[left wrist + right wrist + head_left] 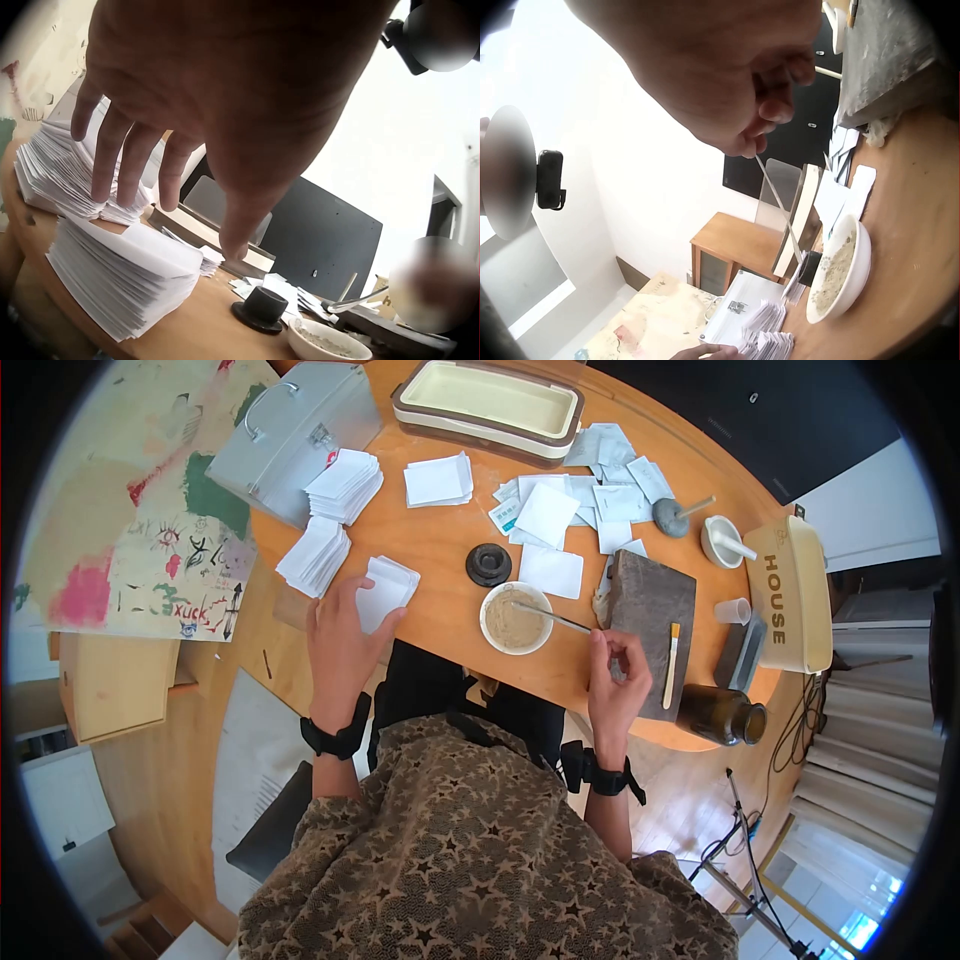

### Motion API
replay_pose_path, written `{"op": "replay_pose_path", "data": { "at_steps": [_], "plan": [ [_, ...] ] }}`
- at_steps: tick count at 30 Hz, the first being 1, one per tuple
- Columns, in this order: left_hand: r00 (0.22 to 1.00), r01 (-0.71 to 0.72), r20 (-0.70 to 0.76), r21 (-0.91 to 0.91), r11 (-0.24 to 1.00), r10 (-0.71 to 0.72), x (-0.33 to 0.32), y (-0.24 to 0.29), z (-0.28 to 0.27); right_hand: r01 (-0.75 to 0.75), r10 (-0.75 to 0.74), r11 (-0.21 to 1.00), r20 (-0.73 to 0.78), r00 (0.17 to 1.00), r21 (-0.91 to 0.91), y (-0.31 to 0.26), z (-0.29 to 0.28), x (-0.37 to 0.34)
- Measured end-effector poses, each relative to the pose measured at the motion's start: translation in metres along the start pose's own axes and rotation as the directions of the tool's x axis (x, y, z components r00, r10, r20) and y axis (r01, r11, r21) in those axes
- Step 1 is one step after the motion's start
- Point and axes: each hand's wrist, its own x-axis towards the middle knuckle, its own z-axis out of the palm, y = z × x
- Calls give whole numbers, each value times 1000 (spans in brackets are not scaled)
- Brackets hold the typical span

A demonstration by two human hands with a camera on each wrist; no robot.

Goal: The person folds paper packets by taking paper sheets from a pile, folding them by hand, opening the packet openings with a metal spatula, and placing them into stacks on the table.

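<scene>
My left hand (343, 647) is spread over the nearest stack of white paper squares (386, 592), its fingers at the stack's left and top edges. In the left wrist view the fingers (172, 161) hang extended above that stack (131, 270). With thumb and fingertips, my right hand (616, 685) pinches a thin metal stick (555, 617), whose far end reaches to the white bowl (487, 632) of beige, grainy paste. The right wrist view shows the stick (778, 199) slanting down from the hand (727, 82) towards the bowl (860, 274).
More paper stacks (315, 556) and a silver case (290, 435) stand at the left. A black lid-like object (489, 564) sits behind the bowl. To the right are a dark slab (645, 600) with a brush (671, 665), a brown jar (712, 714) and a mortar (715, 548).
</scene>
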Motion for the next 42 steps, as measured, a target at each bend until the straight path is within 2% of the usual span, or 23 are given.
{"op": "replay_pose_path", "data": {
  "at_steps": [4, 9, 15, 20, 22, 24, 28, 30, 37, 39, 42],
  "plan": [
    [999, -33, -3, 7, 999, 33, 13, 3, 1, 15, -15, 1000, 8, 1000, -20, 5, 1, -1],
    [989, -145, -20, 24, 989, 145, 52, 15, 9, 42, -41, 998, 14, 999, -47, 7, 2, 0],
    [967, -255, -36, -65, 965, 253, 73, 40, 9, 55, -51, 993, 44, 998, -105, 13, 4, -2],
    [962, -268, 19, -102, 958, 271, 81, 49, 8, 109, -102, 986, 53, 993, -130, 11, 8, -2],
    [962, -264, 40, -102, 959, 269, 89, 49, 6, 76, -69, 987, 60, 996, -141, 10, 7, -1],
    [954, -293, 56, -25, 956, 294, 98, 47, 5, 70, -63, 989, 58, 996, -134, 9, 7, -2],
    [947, -322, 18, 3, 947, 322, 119, 42, 7, 72, -64, 987, 61, 996, -146, 11, 9, -4],
    [956, -273, 115, 25, 962, 269, 131, 43, 5, 73, -68, 988, 48, 997, -134, 9, 9, -4],
    [939, -328, 143, 92, 940, 314, 175, 23, 31, 106, -101, 986, 38, 994, -133, 5, 4, -2],
    [921, -319, 265, 89, 943, 287, 186, 23, 34, 144, -136, 976, 57, 989, -161, 6, 3, -2],
    [902, -341, 312, 86, 936, 300, 196, 17, 51, 190, -173, 958, 98, 980, -214, 7, 2, -3]
  ]
}}
